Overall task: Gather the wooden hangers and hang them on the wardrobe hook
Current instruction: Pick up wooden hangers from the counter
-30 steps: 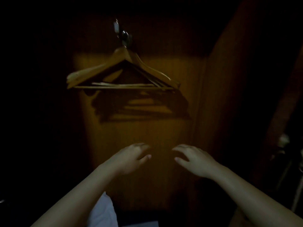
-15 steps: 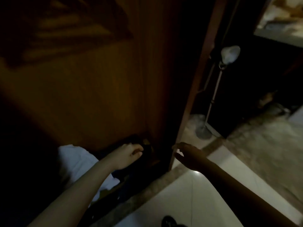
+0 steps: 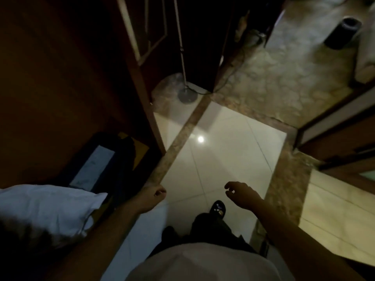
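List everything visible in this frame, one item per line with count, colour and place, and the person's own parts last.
Wardrobe panel: one, dark brown wood, left.
Pillow: one, white, lower left.
Dark case with a pale strip: one, black, on the wardrobe floor; what it is cannot be told.
Floor lamp: one, grey round base and thin pole, top centre.
Tiled floor: white tiles with a brown marbled border, centre.
Cylindrical bin: one, black, top right.
Door frame: one, brown, right.
Hangers: none in view.
Shoe: one, black, bottom centre.
Shirt: white, bottom.
Left hand: empty, loosely curled.
Right hand: empty, open.
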